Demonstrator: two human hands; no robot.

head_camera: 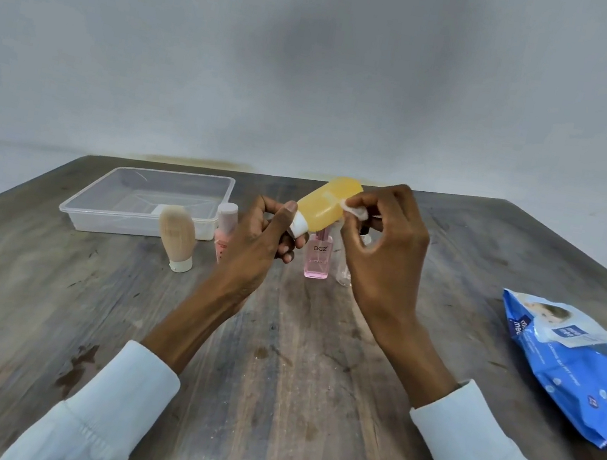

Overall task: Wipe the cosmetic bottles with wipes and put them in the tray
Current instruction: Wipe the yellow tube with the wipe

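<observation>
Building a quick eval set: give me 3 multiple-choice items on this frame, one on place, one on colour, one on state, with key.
1. Where does the wipes pack lie?
A. on the table, right of the hands
B. inside the tray
C. beside the beige bottle

2. What colour is the bottle being held?
A. blue
B. yellow
C. green

3. What is the state of the tray?
A. full of bottles
B. covered by a lid
C. no bottles in it yet

Key:
1 A, the blue pack sits at the table's right side.
2 B, the left hand grips a yellow bottle by its white cap end while the right hand presses a wipe on it.
3 C, the beige bottle, peach bottle and pink bottle stand outside it.
</observation>
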